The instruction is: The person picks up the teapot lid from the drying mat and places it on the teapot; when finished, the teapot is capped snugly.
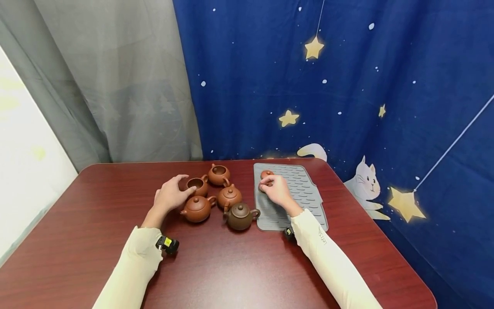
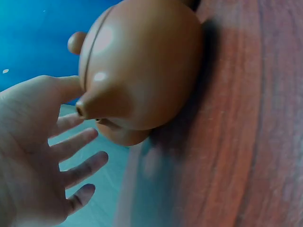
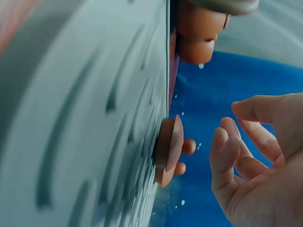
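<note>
Left hand [image 1: 171, 195] and right hand [image 1: 279, 191] loosely spread, I judge the teapot lids [image 3: 171, 147] on the mat [image 1: 305, 201] light, brittle, best pinched by their knobs [image 3: 189, 146].

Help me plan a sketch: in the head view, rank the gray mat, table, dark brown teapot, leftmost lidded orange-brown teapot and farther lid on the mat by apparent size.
1. Table
2. Gray mat
3. Dark brown teapot and leftmost lidded orange-brown teapot: too alike to rank
4. Farther lid, clearly smallest
</note>
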Demonstrator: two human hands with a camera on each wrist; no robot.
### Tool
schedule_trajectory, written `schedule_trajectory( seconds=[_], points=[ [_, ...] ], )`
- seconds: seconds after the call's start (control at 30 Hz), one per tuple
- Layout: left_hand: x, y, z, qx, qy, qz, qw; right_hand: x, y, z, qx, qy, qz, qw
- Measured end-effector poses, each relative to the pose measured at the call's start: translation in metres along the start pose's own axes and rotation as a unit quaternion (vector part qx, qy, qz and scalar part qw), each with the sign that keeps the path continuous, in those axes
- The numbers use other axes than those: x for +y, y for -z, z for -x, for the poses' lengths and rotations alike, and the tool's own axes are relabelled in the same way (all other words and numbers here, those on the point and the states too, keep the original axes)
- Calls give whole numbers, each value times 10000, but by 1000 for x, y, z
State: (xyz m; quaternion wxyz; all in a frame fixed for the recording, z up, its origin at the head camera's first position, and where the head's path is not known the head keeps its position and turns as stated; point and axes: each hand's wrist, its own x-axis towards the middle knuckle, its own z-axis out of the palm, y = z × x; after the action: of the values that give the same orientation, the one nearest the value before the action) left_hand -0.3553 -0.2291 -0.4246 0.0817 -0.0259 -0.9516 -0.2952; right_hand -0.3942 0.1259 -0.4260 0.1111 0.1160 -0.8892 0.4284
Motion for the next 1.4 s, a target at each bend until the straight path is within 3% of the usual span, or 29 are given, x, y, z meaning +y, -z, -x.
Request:
schedule_trajectory(
  seconds=[0.37, 0.9, 1.23, 1.4],
  points=[
    [-2, -12, -5, -191, 267, -162, 9993, 14, 10, -2, -53, -382, 551, 9977],
    [-2, -8, -5, -312, 253, -138, 9991, 16, 10, -11, -225, -213, 1101, 9934],
    [-4, -7, -7, -468, 286, -138, 9984, 22, 8, -13, -585, 47, 1193, 9911],
    [-3, -7, -7, -463, 337, -110, 9983, 20, 9, -15, -503, -56, 1184, 9917]
  ],
)
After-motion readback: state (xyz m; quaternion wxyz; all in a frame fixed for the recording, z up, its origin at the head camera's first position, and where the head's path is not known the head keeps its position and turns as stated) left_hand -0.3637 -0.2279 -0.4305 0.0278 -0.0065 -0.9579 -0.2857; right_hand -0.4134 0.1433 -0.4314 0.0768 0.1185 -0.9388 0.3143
